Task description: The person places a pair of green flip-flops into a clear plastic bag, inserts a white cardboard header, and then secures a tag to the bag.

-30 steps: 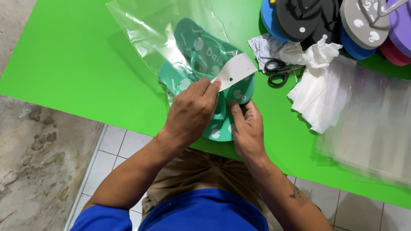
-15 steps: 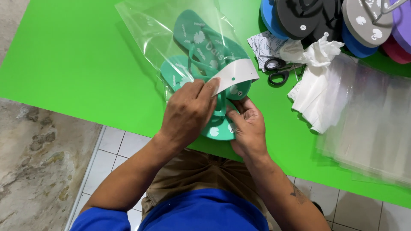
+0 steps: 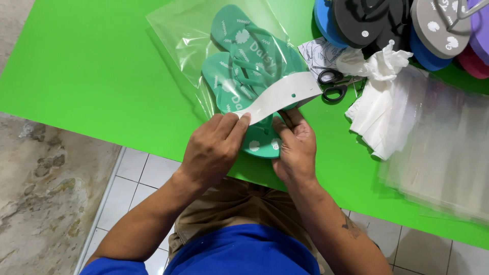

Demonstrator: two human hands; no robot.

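Two bare hands are working at the near edge of a bright green table (image 3: 86,76), both closing on a pair of teal flip-flops (image 3: 244,66) that is lying partly inside a clear plastic bag (image 3: 188,35). The toe ends are sitting in the bag, while the heel ends are sticking out toward the person, the rounded heel showing between the two hands. The left hand (image 3: 211,150) is resting palm down over the near end of the sandals, its fingers pressed close together and its fingertips pinching the lower end of a curved white card strip (image 3: 280,94) that is lying slantwise across the sandals. The right hand (image 3: 295,147) is sitting just beside it, fingers curled and gripping the sandal edge under the strip; whether it is also pinching the strip itself cannot be told. Black-handled scissors (image 3: 332,85) are lying just right of the strip's upper end, touching a crumpled heap of white paper (image 3: 377,97). Farther right, a stack of clear bags (image 3: 443,147) is spreading across the table. Along the top right corner, more flip-flops (image 3: 367,20) in blue, black, grey and purple are piled together, well apart from the hands.
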